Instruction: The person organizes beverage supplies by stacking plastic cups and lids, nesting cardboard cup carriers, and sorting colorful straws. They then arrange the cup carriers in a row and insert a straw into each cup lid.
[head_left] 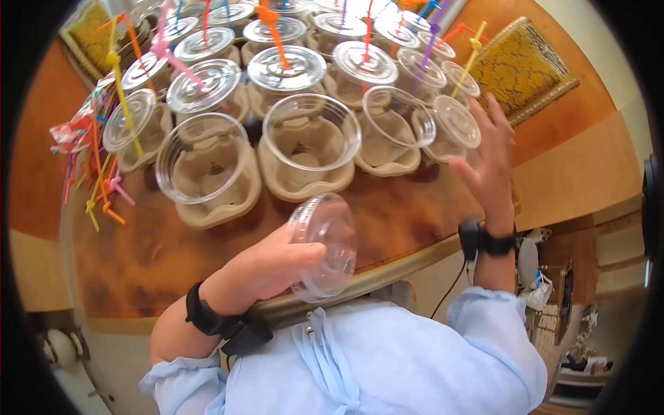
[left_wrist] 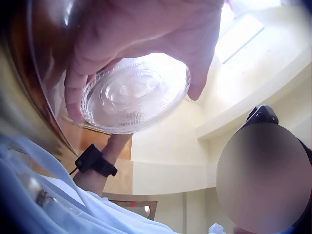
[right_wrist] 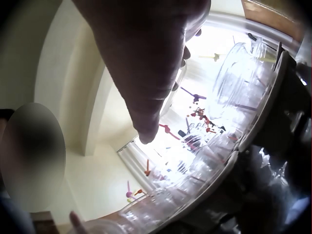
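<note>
My left hand [head_left: 266,259] grips a clear round plastic lid [head_left: 332,252] by its edge, tilted, over the table's near edge. In the left wrist view, the thumb and fingers of my left hand [left_wrist: 146,27] lie on opposite sides of the lid [left_wrist: 134,95]. My right hand [head_left: 491,159], fingers spread, is beside a lidded cup [head_left: 456,123] at the front right; whether it touches is unclear. In the right wrist view my right hand [right_wrist: 151,68] holds nothing visible. Open clear cups [head_left: 311,131] stand in cardboard carriers [head_left: 308,181] in front.
Behind are rows of lidded cups [head_left: 287,68], many with knotted coloured straws [head_left: 273,31]. More straws and a red-and-white wrapper [head_left: 72,135] lie at the left of the wooden table [head_left: 138,256]. A yellow patterned mat [head_left: 529,69] is at the back right.
</note>
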`<action>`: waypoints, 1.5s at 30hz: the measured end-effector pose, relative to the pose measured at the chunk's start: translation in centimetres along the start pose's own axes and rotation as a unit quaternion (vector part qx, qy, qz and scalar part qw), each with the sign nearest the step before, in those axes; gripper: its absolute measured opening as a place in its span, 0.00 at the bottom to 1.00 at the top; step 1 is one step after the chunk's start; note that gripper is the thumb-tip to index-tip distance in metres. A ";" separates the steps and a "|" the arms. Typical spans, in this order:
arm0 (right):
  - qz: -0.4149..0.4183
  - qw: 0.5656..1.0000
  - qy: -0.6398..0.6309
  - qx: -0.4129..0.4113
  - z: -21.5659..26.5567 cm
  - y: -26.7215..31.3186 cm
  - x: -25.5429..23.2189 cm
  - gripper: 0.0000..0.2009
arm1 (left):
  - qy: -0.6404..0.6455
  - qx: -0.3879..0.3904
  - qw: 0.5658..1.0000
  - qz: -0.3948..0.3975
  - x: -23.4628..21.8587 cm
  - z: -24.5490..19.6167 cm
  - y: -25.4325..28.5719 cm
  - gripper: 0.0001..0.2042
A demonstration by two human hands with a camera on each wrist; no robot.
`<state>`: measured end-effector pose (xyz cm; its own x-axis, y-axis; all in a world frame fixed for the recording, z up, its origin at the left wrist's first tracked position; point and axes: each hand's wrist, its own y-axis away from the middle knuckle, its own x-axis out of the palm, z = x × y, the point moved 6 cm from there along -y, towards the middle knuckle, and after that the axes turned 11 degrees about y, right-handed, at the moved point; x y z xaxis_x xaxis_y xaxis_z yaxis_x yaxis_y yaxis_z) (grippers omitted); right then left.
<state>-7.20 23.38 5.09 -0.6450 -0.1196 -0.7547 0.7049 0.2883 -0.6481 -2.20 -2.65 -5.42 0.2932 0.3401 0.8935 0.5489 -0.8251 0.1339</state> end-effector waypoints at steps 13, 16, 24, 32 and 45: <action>0.179 0.865 -0.442 -0.155 15.6 2.7 1.0 0.49 | -0.065 0.042 0.996 0.035 1.6 -0.4 -0.3 0.46; 0.209 0.842 -0.477 -0.143 14.7 2.2 0.8 0.49 | -0.099 0.079 0.991 0.030 0.8 -0.5 -0.6 0.48; 0.233 0.828 -0.500 -0.098 12.9 1.6 0.7 0.47 | -0.093 0.029 0.995 -0.015 0.8 -0.5 -0.3 0.47; 0.121 0.966 -0.227 -0.017 6.5 -4.0 -0.6 0.37 | -0.020 -0.011 1.000 -0.011 0.6 -0.3 0.2 0.47; 0.217 0.963 -0.155 -0.036 4.6 -5.1 4.3 0.33 | 0.014 0.014 1.000 -0.011 0.2 -0.7 0.3 0.47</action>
<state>-12.19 17.02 4.72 -0.1675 -0.2476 -0.9543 0.8584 0.4394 -0.2647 -2.49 -3.16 -4.87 0.2600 0.3445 0.9021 0.5761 -0.8050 0.1414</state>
